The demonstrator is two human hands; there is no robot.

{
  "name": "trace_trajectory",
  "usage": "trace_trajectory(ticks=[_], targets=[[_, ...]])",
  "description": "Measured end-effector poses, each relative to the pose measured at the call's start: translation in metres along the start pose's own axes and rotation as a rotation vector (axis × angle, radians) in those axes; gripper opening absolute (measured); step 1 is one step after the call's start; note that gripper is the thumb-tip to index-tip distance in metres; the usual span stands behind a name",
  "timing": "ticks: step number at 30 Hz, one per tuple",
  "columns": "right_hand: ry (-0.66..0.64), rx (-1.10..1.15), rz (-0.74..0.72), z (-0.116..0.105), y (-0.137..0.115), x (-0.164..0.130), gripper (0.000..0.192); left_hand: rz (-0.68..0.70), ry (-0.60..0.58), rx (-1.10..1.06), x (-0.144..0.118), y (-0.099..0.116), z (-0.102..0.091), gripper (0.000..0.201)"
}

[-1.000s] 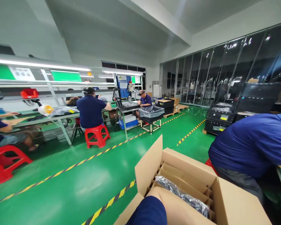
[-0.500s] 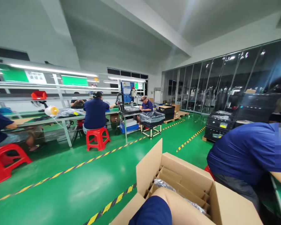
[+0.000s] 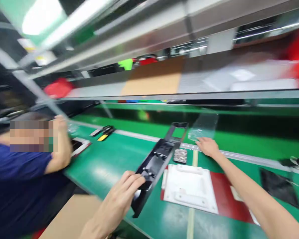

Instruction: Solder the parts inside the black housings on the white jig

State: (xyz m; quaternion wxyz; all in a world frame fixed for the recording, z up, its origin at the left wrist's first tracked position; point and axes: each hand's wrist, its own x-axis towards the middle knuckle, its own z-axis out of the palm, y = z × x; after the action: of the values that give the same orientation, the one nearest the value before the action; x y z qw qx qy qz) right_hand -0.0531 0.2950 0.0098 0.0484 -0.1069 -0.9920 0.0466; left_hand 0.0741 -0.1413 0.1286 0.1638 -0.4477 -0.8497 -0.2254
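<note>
My left hand (image 3: 121, 196) grips the near end of a long black plastic housing (image 3: 155, 162) with an open rectangular frame at its far end. The housing slants up and away over the green bench mat. At the back of the bench, my right hand (image 3: 208, 146) pinches the lower edge of a clear plastic bag (image 3: 204, 125). Between my arms lies a white plate-shaped fixture (image 3: 189, 187) on a dark red board (image 3: 226, 196). A small grey textured block (image 3: 180, 155) sits just behind the fixture.
A co-worker (image 3: 22, 172) leans over the bench at the left. A yellow-and-black tool (image 3: 106, 132) lies near the back edge. At right is a black pouch (image 3: 280, 187). A shelf (image 3: 151, 79) runs overhead, and a cardboard flap (image 3: 69, 215) stands at lower left.
The view has swung from the open workshop floor and cardboard box to the green bench. Both my hands now show, holding the black housing and the clear bag.
</note>
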Motion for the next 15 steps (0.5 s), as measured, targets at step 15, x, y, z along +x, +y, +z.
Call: trace_trajectory(ticks=[15], targets=[[0.139,0.264,0.202,-0.01,0.064,-0.052,0.044,0.193,-0.226,0.109,0.274,-0.028,0.166,0.031]])
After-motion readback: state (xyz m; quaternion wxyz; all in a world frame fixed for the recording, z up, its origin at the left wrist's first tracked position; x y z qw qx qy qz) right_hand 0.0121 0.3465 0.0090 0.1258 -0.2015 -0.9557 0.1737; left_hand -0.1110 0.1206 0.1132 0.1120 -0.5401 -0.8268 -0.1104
